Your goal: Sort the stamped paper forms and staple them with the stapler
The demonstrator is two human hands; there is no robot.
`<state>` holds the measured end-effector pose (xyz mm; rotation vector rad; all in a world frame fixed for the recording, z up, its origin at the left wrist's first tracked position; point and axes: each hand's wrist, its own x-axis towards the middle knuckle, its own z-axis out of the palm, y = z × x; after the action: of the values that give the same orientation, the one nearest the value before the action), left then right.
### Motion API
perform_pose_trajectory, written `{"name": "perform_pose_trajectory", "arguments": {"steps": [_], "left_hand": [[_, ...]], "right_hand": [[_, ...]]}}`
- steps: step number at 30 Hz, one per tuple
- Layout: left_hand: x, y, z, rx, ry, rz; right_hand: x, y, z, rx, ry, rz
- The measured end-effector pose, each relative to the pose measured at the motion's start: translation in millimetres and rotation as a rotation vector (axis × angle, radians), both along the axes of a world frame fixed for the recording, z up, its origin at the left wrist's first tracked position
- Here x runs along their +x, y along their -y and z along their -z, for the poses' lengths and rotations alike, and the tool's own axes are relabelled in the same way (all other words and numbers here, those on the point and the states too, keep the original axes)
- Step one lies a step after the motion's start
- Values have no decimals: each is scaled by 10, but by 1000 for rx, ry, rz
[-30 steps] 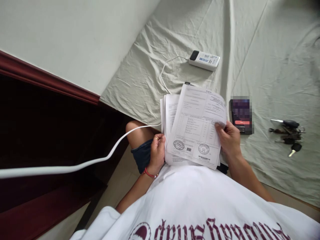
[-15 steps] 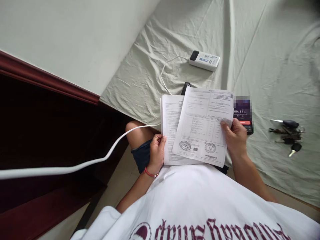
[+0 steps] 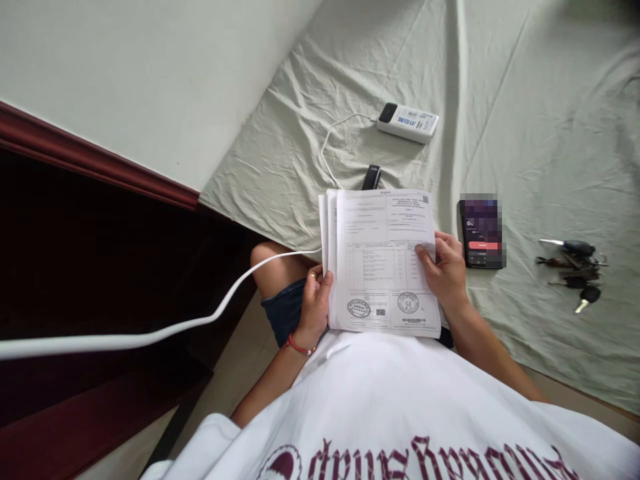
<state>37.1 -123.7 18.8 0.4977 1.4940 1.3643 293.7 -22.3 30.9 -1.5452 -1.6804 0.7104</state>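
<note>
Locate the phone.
Right of centre in the head view, the phone lies on the pale green cloth, between the right hand and the keys.

From the papers (image 3: 385,280), the cable (image 3: 150,337) bars 9 o'clock, the black object (image 3: 371,178) and power bank (image 3: 409,124) 12, the phone (image 3: 480,235) nearly 3. Sheet (image 3: 449,175) leaves passage at 1 o'clock, between power bank and phone.

Left hand (image 3: 315,303) pinching, right hand (image 3: 447,270) gripping, thumb (image 3: 425,259) uppermost
</note>
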Motion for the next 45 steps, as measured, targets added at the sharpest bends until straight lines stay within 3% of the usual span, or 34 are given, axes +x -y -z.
{"name": "perform_pose_trajectory", "arguments": {"steps": [4, 8, 14, 21, 25, 29, 33, 37, 41, 43, 45], "left_hand": [[36, 3, -66, -11, 131, 121], [61, -18, -97, -114, 254, 144], [69, -12, -186, -129, 302, 171], [15, -13, -269, -73, 256, 232], [66, -57, -281, -48, 329, 246], [95, -65, -246, -55, 341, 263], [38, -186, -294, -8, 143, 351], [-54, -501, -569, 134, -110, 443], [-131, -793, -846, 274, -283, 363], [-159, -858, -881, 332, -362, 328], [-175, -868, -841, 353, -409, 279]], "right_hand": [[-68, -37, 11, -33, 13, -72], [-123, -63, 25, -111, -31, -164], [-113, -88, -7, -230, -279, -91], [-8, -38, -142, -625, -735, -103], [-13, 56, -209, -856, -839, -124], [-33, 95, -223, -910, -868, -120], [-10, -11, -267, -812, -852, -92], [-17, -224, -508, -462, -784, -129], [-49, -404, -889, -177, -676, -247], [-42, -451, -999, -107, -634, -297], [-13, -474, -1004, -83, -582, -348]]}}
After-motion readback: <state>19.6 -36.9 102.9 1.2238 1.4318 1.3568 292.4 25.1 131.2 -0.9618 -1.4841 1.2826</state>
